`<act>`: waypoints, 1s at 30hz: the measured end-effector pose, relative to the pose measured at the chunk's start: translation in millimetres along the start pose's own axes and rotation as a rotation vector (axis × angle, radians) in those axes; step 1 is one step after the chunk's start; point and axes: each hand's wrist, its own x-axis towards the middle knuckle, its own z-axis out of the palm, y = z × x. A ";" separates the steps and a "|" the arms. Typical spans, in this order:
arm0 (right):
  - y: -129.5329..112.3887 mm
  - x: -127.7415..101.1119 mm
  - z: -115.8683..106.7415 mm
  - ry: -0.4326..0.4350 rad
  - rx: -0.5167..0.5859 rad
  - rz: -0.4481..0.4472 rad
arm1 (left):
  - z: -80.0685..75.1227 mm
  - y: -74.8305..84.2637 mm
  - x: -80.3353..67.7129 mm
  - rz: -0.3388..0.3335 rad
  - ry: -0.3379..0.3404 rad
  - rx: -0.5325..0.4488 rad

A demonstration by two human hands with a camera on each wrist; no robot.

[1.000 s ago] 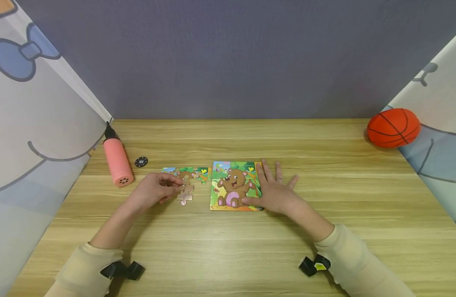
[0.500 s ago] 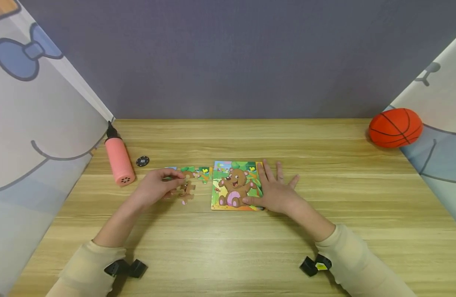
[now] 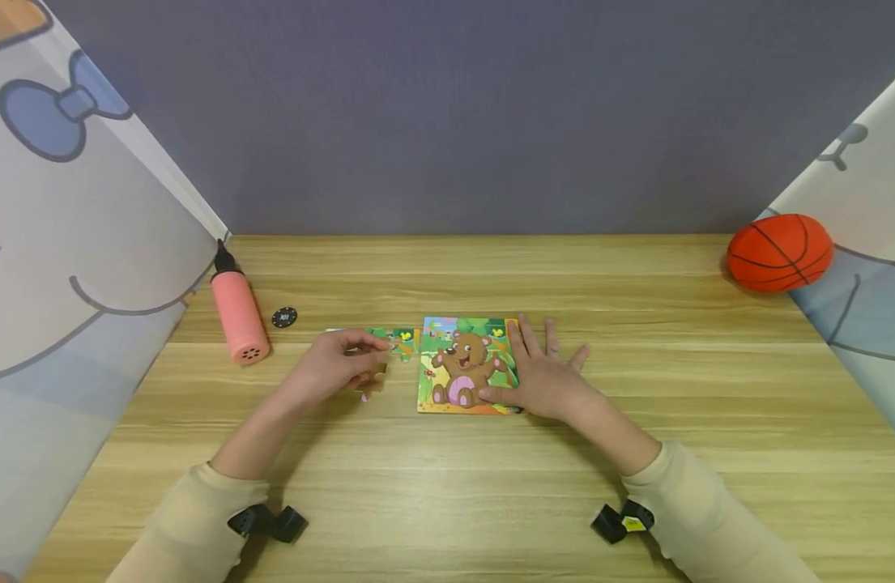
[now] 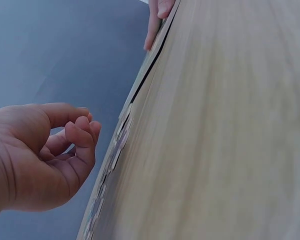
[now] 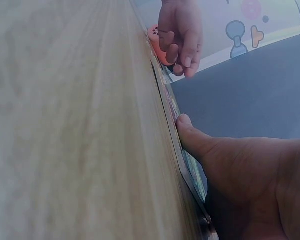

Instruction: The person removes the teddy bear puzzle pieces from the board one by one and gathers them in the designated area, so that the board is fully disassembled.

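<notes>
A square bear puzzle (image 3: pixel 459 360) lies in its frame at the middle of the table. My right hand (image 3: pixel 549 382) rests on its right side with the fingers spread; the thumb (image 5: pixel 190 132) lies on the picture. To the left, my left hand (image 3: pixel 335 364) hovers over loose, partly joined puzzle pieces (image 3: pixel 406 340) and hides most of them. Its fingers are loosely curled, with the thumb close to the forefinger. Nothing shows between those fingertips in the left wrist view, where the pieces (image 4: pixel 121 135) lie below the hand.
A pink hand pump (image 3: pixel 240 316) with a black nozzle lies at the far left. Beside it is a black round chip (image 3: pixel 284 317). A red basketball-patterned ball (image 3: pixel 780 253) sits at the back right corner. A grey panel (image 3: pixel 447 121) rises behind the wooden table (image 3: pixel 447 494).
My left hand has moved right across the loose pieces, away from the ones its fingertips were at. My right hand has stayed on the bear puzzle. The head view has shifted slightly.
</notes>
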 end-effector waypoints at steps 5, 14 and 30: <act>0.3 -0.7 -0.3 0.001 -0.002 -0.001 | 7.5 1.8 3.1 0.002 -0.014 -0.003; -0.7 -1.2 -0.8 -0.005 0.010 0.002 | 22.3 7.8 7.4 -0.004 -0.041 0.053; -0.3 0.3 -0.5 0.005 -0.010 0.002 | 54.2 15.9 24.6 0.071 -0.113 0.072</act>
